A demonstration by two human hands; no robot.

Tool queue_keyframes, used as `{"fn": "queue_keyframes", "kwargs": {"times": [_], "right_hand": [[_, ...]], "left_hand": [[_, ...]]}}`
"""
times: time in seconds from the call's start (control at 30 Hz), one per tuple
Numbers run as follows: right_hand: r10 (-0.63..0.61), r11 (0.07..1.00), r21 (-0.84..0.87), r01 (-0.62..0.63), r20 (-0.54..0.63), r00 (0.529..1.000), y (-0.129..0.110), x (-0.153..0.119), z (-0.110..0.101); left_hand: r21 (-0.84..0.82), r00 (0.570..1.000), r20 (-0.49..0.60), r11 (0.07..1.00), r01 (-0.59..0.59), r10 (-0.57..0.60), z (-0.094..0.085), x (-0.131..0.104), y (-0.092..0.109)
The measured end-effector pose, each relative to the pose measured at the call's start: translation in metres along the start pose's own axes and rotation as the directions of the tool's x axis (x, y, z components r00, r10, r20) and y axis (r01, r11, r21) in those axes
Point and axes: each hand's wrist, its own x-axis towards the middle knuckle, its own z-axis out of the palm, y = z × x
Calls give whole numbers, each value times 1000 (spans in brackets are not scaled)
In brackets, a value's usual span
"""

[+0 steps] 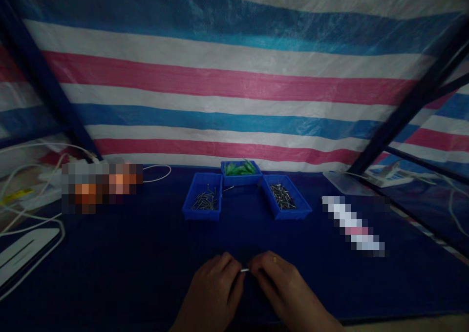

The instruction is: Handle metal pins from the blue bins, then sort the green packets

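Observation:
My left hand [219, 285] and my right hand [280, 280] meet low in the middle of the view, fingers pinched. A short, thin, shiny metal piece [245, 270] bridges the small gap between their fingertips, one end at each hand. Its ends are hidden by the fingers, so its exact kind does not show. Beyond my hands, a blue bin [202, 215] on the left contains long, thin nail-like metal pieces [205, 201]. The blue bin [293, 214] on the right has many shorter metal pieces [282, 196]. Behind them, a third blue bin [241, 179] holds green pieces [240, 168].
One loose metal pin [227, 188] lies beside the left bin. White cables [60, 219] and a white power strip [27, 251] are at the left. A blurred white strip [351, 224] lies at the right. Blue frame posts [395, 112] and a striped sheet [234, 88] enclose the dark blue tabletop [128, 273].

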Motion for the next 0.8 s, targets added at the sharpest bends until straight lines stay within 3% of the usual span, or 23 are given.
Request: {"fn": "queue_keyframes", "kwargs": {"times": [0.2,0.37,0.5,0.8], "right_hand": [[15,999,51,-12,-66,998,2,5,12],[144,988,79,-134,-141,979,5,4,9],[151,986,92,-141,-111,982,5,6,6],[182,977,131,-167,-112,977,0,6,-1]], "left_hand": [[6,996,-47,997,-77,77,-1,-2,-4],[-194,998,-21,979,59,-65,-9,-1,-3],[-359,990,-5,925,127,-138,-15,1,-3],[-245,990,-25,961,130,-141,-8,10,-2]]}}
